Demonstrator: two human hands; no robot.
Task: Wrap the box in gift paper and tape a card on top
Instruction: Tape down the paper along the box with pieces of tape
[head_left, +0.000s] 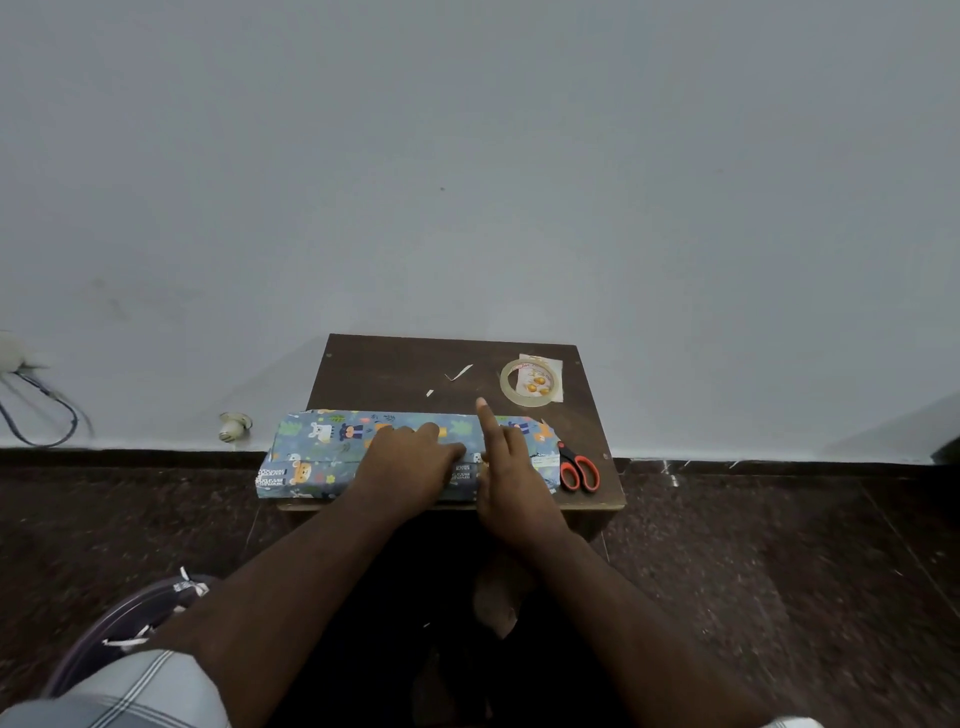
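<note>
Right hand (506, 483) rests on the wrapped box (332, 452), index finger stuck straight up, other fingers curled. Left hand (410, 462) presses flat on the paper, fingers straight. Box lies along the small table's (395, 371) near edge, scissors (577, 470) beside it, tape roll (531, 382) farther back.

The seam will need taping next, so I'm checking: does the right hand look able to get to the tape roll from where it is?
Probably yes. The right hand rests on the wrapped box, index finger raised toward the tape roll, which lies on bare table just beyond the box. Nothing stands between them; the scissors lie off to the side.
</note>
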